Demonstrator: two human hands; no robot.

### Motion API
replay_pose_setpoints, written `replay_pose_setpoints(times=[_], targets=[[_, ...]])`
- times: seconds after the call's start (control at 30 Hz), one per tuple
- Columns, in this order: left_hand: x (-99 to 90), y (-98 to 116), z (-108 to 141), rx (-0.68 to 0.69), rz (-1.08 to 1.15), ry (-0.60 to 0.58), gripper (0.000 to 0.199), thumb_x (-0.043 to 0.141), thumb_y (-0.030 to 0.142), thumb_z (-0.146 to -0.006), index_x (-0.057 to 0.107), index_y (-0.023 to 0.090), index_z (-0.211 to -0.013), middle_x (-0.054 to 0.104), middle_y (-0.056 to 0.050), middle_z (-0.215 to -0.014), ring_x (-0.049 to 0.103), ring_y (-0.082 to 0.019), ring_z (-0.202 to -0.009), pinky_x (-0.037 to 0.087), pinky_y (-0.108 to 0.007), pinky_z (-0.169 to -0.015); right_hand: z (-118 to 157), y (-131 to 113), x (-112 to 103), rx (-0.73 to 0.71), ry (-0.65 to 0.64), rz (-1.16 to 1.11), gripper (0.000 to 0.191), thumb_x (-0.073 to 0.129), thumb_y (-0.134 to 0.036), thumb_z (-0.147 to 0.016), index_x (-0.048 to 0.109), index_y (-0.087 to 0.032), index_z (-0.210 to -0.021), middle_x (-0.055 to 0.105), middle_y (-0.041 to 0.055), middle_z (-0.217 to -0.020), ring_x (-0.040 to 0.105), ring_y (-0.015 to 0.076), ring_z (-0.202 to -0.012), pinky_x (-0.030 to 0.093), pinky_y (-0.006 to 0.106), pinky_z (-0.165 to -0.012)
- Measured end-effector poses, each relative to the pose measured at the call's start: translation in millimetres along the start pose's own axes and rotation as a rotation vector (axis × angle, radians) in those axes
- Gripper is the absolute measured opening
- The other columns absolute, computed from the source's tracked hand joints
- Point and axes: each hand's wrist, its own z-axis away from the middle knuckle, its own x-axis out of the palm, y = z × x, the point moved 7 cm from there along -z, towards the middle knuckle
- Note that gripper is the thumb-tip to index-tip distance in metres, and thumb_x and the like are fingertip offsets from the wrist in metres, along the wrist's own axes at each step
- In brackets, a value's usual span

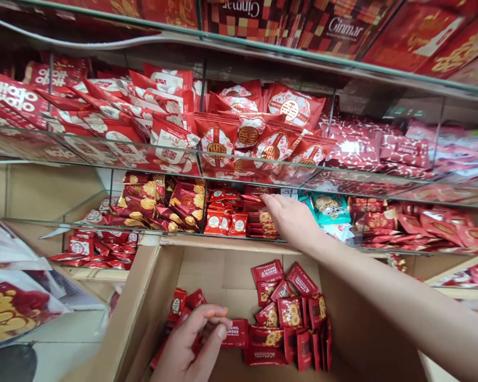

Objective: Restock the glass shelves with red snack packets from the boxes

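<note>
My right hand (292, 218) reaches into a compartment of the lower shelf. Its fingers are together at a dark red snack packet (253, 198) on top of a stack of packets (261, 225); the thumb is hidden. My left hand (193, 342) hovers in the open cardboard box, fingers loosely bent with a gap to the thumb. Just beyond its fingertips is a red packet (236, 333) marked caramel almond. More such packets (290, 312) lie loose and in rows on the right of the box. Smaller red packets (178, 303) lie partly behind my left hand.
The cardboard box (137, 302) stands below the shelf. Glass dividers and a glass front edge (258, 172) bound the compartments. Red packets (225, 223), gold-brown cookie packets (147, 204) and teal packets (330, 208) flank my right hand. A plastic-wrapped bag (11, 307) is at left.
</note>
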Motion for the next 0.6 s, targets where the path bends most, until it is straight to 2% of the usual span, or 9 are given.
replay_pose_setpoints(times=[0.1, 0.17, 0.27, 0.37, 0.5, 0.6], targets=[[4.6, 2.3, -0.2, 0.017, -0.075, -0.038, 0.018, 0.046, 0.034, -0.078, 0.057, 0.022, -0.085, 0.064, -0.002, -0.084, 0.058, -0.017, -0.080, 0.044, -0.022, -0.074, -13.0, 7.2, 15.1, 0.091, -0.107, 0.088, 0.030, 0.028, -0.008, -0.082, 0.046, -0.012, -0.107, 0.057, 0.0149, -0.095, 0.054, 0.0242, -0.084, 0.043, 0.033, -0.068], [9.4, 4.2, -0.8, 0.035, -0.116, -0.088, 0.016, 0.045, 0.031, -0.079, 0.057, 0.022, -0.081, 0.063, 0.000, -0.079, 0.057, -0.015, -0.077, 0.043, -0.020, -0.072, -23.5, 13.5, 25.6, 0.138, -0.122, 0.084, 0.032, 0.027, -0.008, -0.082, 0.046, -0.012, -0.108, 0.057, 0.0161, -0.095, 0.054, 0.0258, -0.086, 0.042, 0.035, -0.071], [17.9, 3.4, -0.8, 0.048, -0.162, -0.181, 0.014, 0.043, 0.028, -0.079, 0.056, 0.021, -0.080, 0.063, 0.000, -0.079, 0.057, -0.014, -0.076, 0.042, -0.019, -0.070, -41.2, 24.0, 41.3, 0.178, -0.090, 0.060, 0.039, 0.024, -0.007, -0.082, 0.038, -0.009, -0.118, 0.055, 0.0194, -0.106, 0.052, 0.0274, -0.095, 0.038, 0.040, -0.082], [23.7, -1.4, -0.4, 0.030, -0.203, -0.242, 0.015, 0.043, 0.027, -0.078, 0.056, 0.021, -0.080, 0.064, -0.001, -0.083, 0.057, -0.015, -0.077, 0.042, -0.019, -0.070, -58.7, 35.5, 54.1, 0.229, -0.053, 0.035, 0.044, 0.020, -0.008, -0.083, 0.031, -0.006, -0.125, 0.044, 0.0202, -0.124, 0.039, 0.0283, -0.113, 0.027, 0.042, -0.094], [25.0, -4.9, -0.7, 0.027, -0.227, -0.257, 0.015, 0.042, 0.026, -0.078, 0.056, 0.020, -0.081, 0.064, -0.003, -0.084, 0.057, -0.015, -0.078, 0.042, -0.020, -0.071, -77.3, 45.9, 61.4, 0.318, -0.021, -0.005, 0.046, 0.016, -0.017, -0.086, 0.026, -0.007, -0.129, 0.037, 0.0165, -0.131, 0.026, 0.0285, -0.123, 0.022, 0.046, -0.097], [25.5, -6.8, -0.7, 0.024, -0.216, -0.263, 0.015, 0.044, 0.026, -0.076, 0.057, 0.021, -0.080, 0.064, -0.002, -0.082, 0.057, -0.015, -0.076, 0.042, -0.019, -0.070, -83.6, 47.3, 58.8, 0.356, 0.011, -0.018, 0.048, 0.019, -0.025, -0.087, 0.022, -0.010, -0.132, 0.035, 0.0172, -0.132, 0.022, 0.0325, -0.123, 0.015, 0.055, -0.096]])
